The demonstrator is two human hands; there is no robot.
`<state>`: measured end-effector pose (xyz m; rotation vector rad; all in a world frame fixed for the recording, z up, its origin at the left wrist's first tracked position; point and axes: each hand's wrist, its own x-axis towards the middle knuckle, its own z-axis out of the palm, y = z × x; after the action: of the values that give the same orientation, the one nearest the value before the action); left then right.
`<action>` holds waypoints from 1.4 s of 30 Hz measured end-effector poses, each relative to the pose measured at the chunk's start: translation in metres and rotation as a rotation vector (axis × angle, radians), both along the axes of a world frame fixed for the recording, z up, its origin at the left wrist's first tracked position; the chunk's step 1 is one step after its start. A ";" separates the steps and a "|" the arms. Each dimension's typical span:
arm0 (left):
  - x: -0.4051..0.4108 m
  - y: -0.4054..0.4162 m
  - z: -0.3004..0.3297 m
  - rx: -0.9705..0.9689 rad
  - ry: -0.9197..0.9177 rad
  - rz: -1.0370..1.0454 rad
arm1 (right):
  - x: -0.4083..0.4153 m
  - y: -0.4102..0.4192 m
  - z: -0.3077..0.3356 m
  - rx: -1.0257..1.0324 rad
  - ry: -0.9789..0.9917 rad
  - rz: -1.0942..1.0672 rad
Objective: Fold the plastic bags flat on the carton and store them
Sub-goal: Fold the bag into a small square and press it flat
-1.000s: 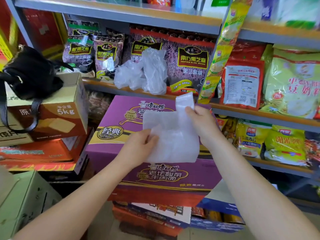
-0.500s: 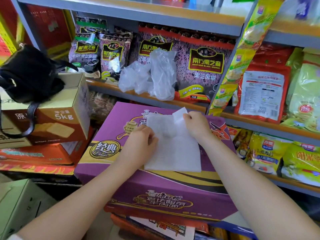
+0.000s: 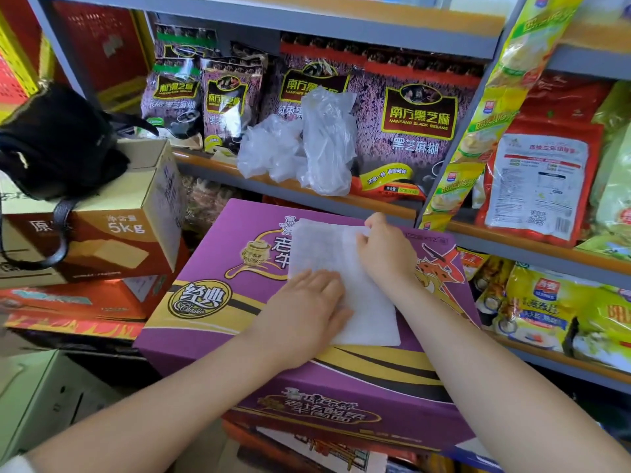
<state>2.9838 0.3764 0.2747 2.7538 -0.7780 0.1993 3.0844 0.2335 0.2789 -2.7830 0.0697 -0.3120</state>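
1. Head view: white plastic bag (image 3: pixel 358 288) lies flat on purple carton (image 3: pixel 211 298), a firm folding surface.
2. Left hand (image 3: pixel 307 308), fingers straight and together, presses it to hold it down.
3. Right hand (image 3: pixel 382 254) pinches the top edge, likely to fold.
4. Crumpled bags (image 3: pixel 307 148) wait on the shelf (image 3: pixel 205 158) behind.

The purple cardboard carton (image 3: pixel 218 322) with yellow and black bands is carrying a flat white plastic bag (image 3: pixel 362 302), which is lying on its top face. Behind it, the grey metal shelf with an orange front edge (image 3: pixel 386 203) is bearing a heap of crumpled clear plastic bags (image 3: pixel 300 148), dark purple sesame packets (image 3: pixel 420 121) standing in a row, and a red and white pouch (image 3: pixel 536 179) further right. At the left, a brown cardboard box (image 3: pixel 112 230) is supporting a black bag (image 3: pixel 58 141).
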 end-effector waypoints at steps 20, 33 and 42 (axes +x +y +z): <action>-0.011 0.009 -0.009 0.215 0.119 0.325 | -0.063 0.000 0.001 -0.300 0.343 0.425; 0.024 0.010 0.022 0.209 0.059 0.271 | 0.000 0.000 -0.006 -0.249 0.309 0.279; 0.049 0.025 0.006 0.351 0.198 0.134 | -0.002 0.000 -0.010 -0.228 0.282 0.248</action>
<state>3.0328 0.4018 0.2806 3.0939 -0.6272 -0.2024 3.0823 0.2334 0.2685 -2.9976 -0.2577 0.1444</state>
